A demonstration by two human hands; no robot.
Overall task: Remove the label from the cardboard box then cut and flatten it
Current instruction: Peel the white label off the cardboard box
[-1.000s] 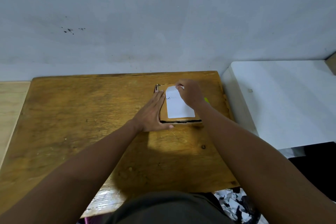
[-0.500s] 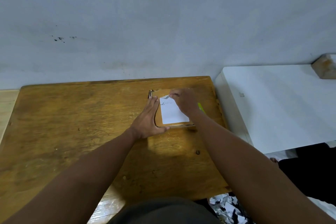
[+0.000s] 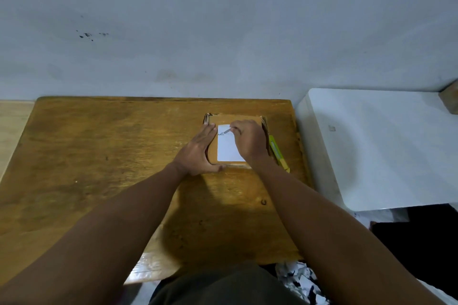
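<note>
Our left hand [image 3: 198, 153] lies flat and open on tabletop [image 3: 111, 156], palm and thumb braced against left side of cardboard box [image 3: 238, 120], gripping nothing. Box sits far right of tabletop, near back edge. White label [image 3: 226, 148] on top, long axis running away from us. Our right hand [image 3: 249, 140] nearer, fingers pinched on lifted far corner; peel must come toward us. Yellow cutter [image 3: 278, 153] just beside box's right side. Open room lies left.

The brown cardboard box [image 3: 236, 120] lies flat, its white label [image 3: 227, 150] lifted at the far corner.
</note>
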